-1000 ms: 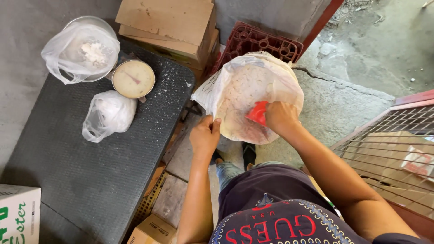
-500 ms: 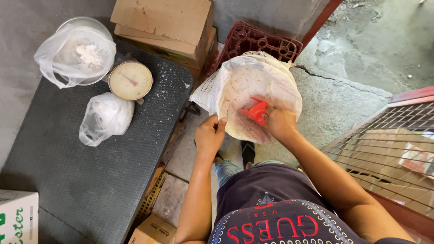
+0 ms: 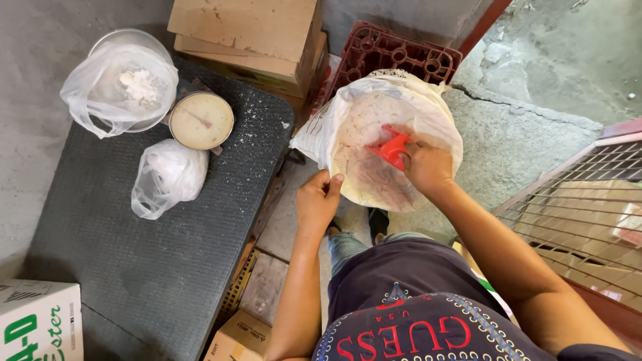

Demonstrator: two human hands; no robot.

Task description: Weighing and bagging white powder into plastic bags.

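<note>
A red scoop (image 3: 390,148) shows against the white sack (image 3: 374,113). Behind the sack stands a dark red crate (image 3: 394,50). Left of the sack, white powder speckles the dark grey ribbed mat (image 3: 134,267).

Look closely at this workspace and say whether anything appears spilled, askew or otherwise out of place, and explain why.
White powder is spilled in specks across the dark ribbed mat, thickest right of the round dial scale near the mat's far edge. It stands out against the black surface. Nothing else looks askew: the tied powder bag and the big sack appear intact.
</note>
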